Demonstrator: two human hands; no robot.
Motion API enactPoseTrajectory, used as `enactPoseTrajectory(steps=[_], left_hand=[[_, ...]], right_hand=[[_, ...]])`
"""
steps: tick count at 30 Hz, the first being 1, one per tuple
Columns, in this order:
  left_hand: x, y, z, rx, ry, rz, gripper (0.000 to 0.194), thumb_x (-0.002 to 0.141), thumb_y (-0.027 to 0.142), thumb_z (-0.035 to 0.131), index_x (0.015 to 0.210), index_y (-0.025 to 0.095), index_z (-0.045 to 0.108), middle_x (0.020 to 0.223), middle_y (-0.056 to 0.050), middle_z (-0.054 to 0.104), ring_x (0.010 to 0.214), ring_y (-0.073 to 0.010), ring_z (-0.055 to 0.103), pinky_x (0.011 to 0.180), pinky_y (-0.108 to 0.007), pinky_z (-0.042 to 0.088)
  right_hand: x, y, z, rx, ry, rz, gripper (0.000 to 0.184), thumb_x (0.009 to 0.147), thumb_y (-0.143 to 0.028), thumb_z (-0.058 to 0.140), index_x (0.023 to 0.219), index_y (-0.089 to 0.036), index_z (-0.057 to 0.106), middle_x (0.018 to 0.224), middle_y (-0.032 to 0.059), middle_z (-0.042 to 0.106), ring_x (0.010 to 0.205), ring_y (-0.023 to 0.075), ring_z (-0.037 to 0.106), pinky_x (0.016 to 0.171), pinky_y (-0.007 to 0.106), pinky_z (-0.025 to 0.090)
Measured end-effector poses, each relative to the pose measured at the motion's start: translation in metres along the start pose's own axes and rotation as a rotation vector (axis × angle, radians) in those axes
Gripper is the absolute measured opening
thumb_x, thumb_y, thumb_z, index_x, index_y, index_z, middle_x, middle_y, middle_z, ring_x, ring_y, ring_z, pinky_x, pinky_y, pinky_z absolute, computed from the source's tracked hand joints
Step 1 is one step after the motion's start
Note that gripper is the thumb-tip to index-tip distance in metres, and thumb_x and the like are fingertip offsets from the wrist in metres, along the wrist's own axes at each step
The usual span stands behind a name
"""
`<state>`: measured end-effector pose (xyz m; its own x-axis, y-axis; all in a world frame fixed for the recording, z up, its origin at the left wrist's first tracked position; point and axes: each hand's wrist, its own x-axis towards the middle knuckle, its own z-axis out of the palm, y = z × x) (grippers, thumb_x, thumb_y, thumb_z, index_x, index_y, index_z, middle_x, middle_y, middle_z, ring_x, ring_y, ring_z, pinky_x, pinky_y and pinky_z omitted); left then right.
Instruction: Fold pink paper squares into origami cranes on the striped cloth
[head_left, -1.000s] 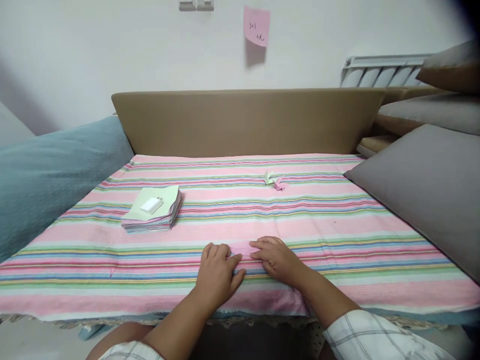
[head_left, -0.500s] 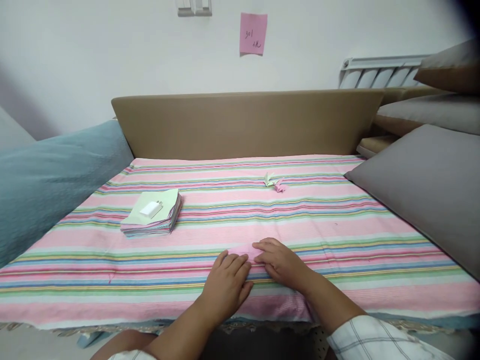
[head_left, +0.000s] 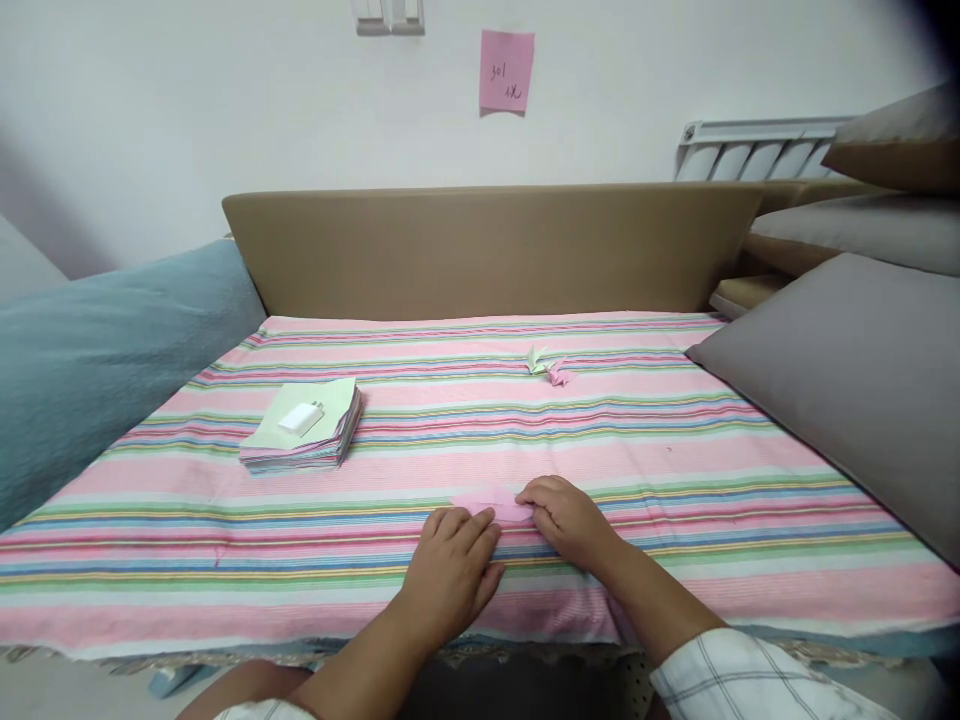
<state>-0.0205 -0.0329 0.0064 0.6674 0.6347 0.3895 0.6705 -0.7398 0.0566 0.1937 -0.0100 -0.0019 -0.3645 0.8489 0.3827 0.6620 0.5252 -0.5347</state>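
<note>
A piece of folded pink paper lies on the striped cloth in front of me. My left hand rests flat, its fingertips on the near edge of the paper and its fingers stretched out. At the paper's right end, my right hand pinches the corner between thumb and curled fingers. Farther back stand two small folded paper figures, one pale green and one pink, touching or nearly so. The folds under my fingers are hidden.
To the left, a stack of coloured paper sheets has a white charger plug on top. Grey cushions line the right side, a blue padded armrest the left. A brown backrest rises behind the striped cloth.
My left hand has shifted slightly right and laid its fingers flat along the paper's near edge. The right hand has moved a little right, closing its fingers on the paper's end.
</note>
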Motion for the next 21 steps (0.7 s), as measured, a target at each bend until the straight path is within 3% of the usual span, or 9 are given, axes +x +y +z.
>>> enactPoseTrajectory(steps=[3,8,15,18,21], left_hand=[[0.001,0.000,-0.002,0.007,-0.023,-0.012,0.034,0.083,0.034,0.052,0.114,0.021,0.056,0.119,-0.007,0.059,0.093,-0.0240,0.052,0.079,-0.041,0.041],[0.003,-0.001,-0.003,-0.075,-0.004,-0.030,0.040,0.082,0.040,0.054,0.116,0.019,0.054,0.116,-0.010,0.060,0.101,-0.0254,0.052,0.088,-0.043,0.039],[0.004,-0.003,-0.002,-0.195,-0.018,-0.057,0.061,0.072,0.058,0.058,0.116,0.016,0.049,0.121,-0.015,0.056,0.113,-0.0295,0.049,0.098,-0.051,0.032],[0.005,-0.003,-0.002,-0.204,-0.030,-0.068,0.046,0.075,0.046,0.060,0.109,0.017,0.050,0.121,-0.014,0.055,0.114,-0.0286,0.048,0.099,-0.051,0.033],[0.006,-0.003,-0.001,-0.198,-0.038,-0.078,0.027,0.080,0.029,0.055,0.105,0.018,0.051,0.122,-0.011,0.056,0.116,-0.0260,0.047,0.100,-0.049,0.032]], right_hand=[[0.000,-0.004,-0.001,0.013,-0.020,0.070,0.029,0.074,-0.009,0.042,0.088,-0.019,0.066,0.086,0.0046,0.065,0.084,0.0180,0.057,0.078,0.032,0.045],[-0.001,-0.012,-0.001,0.055,-0.075,0.121,0.027,0.075,-0.011,0.044,0.085,-0.021,0.067,0.082,0.0024,0.066,0.079,0.0165,0.058,0.072,0.028,0.045],[-0.005,-0.027,0.010,0.097,-0.103,-0.068,0.026,0.071,-0.008,0.042,0.082,-0.021,0.061,0.077,0.0011,0.063,0.073,0.0161,0.054,0.069,0.028,0.042],[-0.005,-0.029,0.010,0.116,-0.112,-0.125,0.023,0.072,-0.008,0.041,0.081,-0.021,0.058,0.075,0.0009,0.061,0.071,0.0155,0.053,0.067,0.028,0.042],[-0.002,-0.025,0.005,0.109,-0.027,-0.106,0.021,0.075,-0.008,0.040,0.080,-0.020,0.057,0.075,0.0015,0.061,0.074,0.0158,0.053,0.070,0.029,0.043]])
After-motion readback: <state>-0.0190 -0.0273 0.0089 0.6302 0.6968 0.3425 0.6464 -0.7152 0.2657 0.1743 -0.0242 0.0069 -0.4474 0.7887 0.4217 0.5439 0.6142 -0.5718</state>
